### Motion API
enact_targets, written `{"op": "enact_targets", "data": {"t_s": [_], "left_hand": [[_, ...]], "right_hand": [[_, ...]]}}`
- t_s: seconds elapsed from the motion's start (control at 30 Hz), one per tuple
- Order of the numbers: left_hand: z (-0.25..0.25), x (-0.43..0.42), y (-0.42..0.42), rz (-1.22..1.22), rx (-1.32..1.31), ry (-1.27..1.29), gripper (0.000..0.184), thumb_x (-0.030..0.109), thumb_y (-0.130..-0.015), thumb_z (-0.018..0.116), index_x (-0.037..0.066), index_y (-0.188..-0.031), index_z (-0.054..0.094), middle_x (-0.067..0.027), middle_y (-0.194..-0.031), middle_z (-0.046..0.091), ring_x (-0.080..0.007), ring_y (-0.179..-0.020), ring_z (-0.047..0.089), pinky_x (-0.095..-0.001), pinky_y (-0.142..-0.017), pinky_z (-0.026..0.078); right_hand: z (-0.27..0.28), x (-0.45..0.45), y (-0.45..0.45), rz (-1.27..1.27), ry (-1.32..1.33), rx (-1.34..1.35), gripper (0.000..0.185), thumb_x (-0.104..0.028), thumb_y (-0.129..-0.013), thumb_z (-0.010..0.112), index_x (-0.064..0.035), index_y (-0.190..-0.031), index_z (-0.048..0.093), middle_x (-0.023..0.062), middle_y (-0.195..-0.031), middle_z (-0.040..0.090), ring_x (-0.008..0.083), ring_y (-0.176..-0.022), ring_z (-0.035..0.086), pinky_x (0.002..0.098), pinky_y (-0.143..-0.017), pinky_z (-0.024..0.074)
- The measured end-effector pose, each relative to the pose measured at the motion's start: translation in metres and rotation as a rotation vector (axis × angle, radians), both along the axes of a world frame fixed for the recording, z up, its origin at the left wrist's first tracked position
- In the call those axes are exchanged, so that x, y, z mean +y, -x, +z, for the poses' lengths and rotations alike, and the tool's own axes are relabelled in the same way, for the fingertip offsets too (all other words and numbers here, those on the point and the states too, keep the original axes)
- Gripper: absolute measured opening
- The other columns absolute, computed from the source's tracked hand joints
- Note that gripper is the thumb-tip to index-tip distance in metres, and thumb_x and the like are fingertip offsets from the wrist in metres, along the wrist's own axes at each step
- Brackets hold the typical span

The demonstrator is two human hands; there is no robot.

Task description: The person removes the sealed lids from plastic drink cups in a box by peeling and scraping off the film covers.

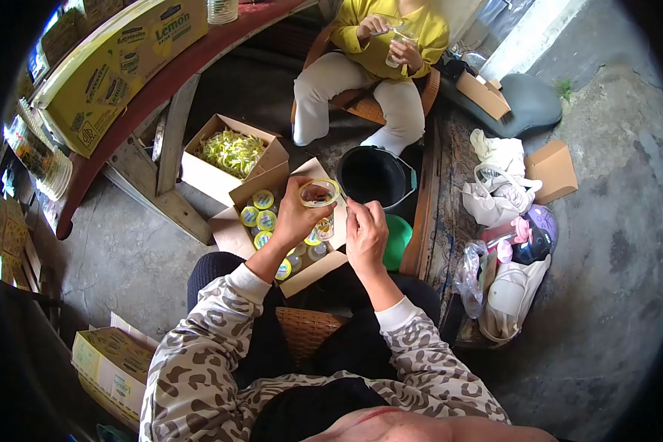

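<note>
My left hand [295,219] is wrapped round a clear plastic cup [319,193] with a yellow rim, its open top tilted up toward me. To the right of the cup, my right hand [367,237] is closed in a pinch. What sits between those fingertips is too small to make out. Below both hands stands an open carton [237,247] holding several lidded lemon drink cups [264,219] with yellow-edged lids. A black bucket [372,177] with a handle is just beyond my right hand, and part of a green basin [398,243] shows beside it.
A cardboard box [206,173] of yellow-green strips [230,153] stands ahead left. Opposite me sits a person in a yellow top [435,29], holding a cup. Bags [504,195] lie on the bench at right. Lemon cartons [125,70] line a red-edged table [236,29].
</note>
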State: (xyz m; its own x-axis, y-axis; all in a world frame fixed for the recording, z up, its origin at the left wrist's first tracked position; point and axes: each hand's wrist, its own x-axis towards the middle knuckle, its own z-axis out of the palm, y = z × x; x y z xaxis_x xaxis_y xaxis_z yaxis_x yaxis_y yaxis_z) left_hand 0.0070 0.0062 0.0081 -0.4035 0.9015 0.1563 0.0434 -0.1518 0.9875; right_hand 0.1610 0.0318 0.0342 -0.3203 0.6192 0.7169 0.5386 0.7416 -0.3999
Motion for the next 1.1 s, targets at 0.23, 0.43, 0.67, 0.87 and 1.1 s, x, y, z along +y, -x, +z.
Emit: {"op": "enact_targets", "data": {"t_s": [0.23, 0.43, 0.67, 0.87, 1.1], "left_hand": [[-0.001, -0.003, -0.003, -0.091, 0.077, -0.026, 0.062, 0.007, -0.074, 0.081, -0.004, -0.120, 0.040, -0.0182, -0.105, 0.068, -0.0225, -0.098, 0.068, -0.0342, -0.087, 0.054], [-0.003, -0.001, -0.001, -0.082, 0.051, -0.045, 0.063, 0.006, -0.073, 0.081, -0.004, -0.120, 0.041, -0.0175, -0.106, 0.068, -0.0230, -0.101, 0.067, -0.0342, -0.088, 0.054], [-0.001, -0.001, -0.005, -0.115, 0.038, -0.073, 0.063, 0.006, -0.074, 0.081, -0.003, -0.121, 0.041, -0.0181, -0.109, 0.067, -0.0228, -0.104, 0.066, -0.0347, -0.089, 0.054], [-0.003, 0.000, 0.000, -0.097, 0.004, -0.058, 0.063, 0.005, -0.076, 0.082, -0.002, -0.121, 0.039, -0.0168, -0.112, 0.064, -0.0225, -0.107, 0.064, -0.0348, -0.090, 0.053], [0.001, -0.001, -0.003, -0.076, -0.085, -0.020, 0.061, 0.007, -0.077, 0.081, -0.004, -0.120, 0.039, -0.0181, -0.110, 0.064, -0.0222, -0.106, 0.063, -0.0340, -0.088, 0.054]], "right_hand": [[0.000, 0.003, -0.003, -0.003, 0.018, 0.007, 0.021, 0.007, -0.082, 0.064, -0.0009, -0.100, 0.068, 0.0106, -0.080, 0.052, 0.0271, -0.072, 0.056, 0.0387, -0.065, 0.0470], [0.002, -0.001, -0.004, 0.004, 0.074, 0.019, 0.020, 0.006, -0.082, 0.063, -0.0005, -0.100, 0.068, 0.0112, -0.080, 0.052, 0.0280, -0.075, 0.057, 0.0391, -0.067, 0.0473], [-0.008, 0.008, -0.007, -0.035, 0.157, 0.069, 0.018, 0.002, -0.083, 0.064, -0.0040, -0.100, 0.067, 0.0098, -0.082, 0.053, 0.0282, -0.077, 0.057, 0.0401, -0.068, 0.0477], [-0.003, 0.002, -0.014, -0.015, 0.110, 0.091, 0.020, 0.005, -0.082, 0.065, -0.0041, -0.100, 0.067, 0.0096, -0.080, 0.052, 0.0267, -0.071, 0.056, 0.0380, -0.062, 0.0476], [0.002, -0.007, -0.006, 0.027, -0.019, 0.027, 0.023, 0.009, -0.079, 0.065, -0.0024, -0.098, 0.065, 0.0107, -0.080, 0.052, 0.0274, -0.071, 0.056, 0.0387, -0.063, 0.0472]]}}
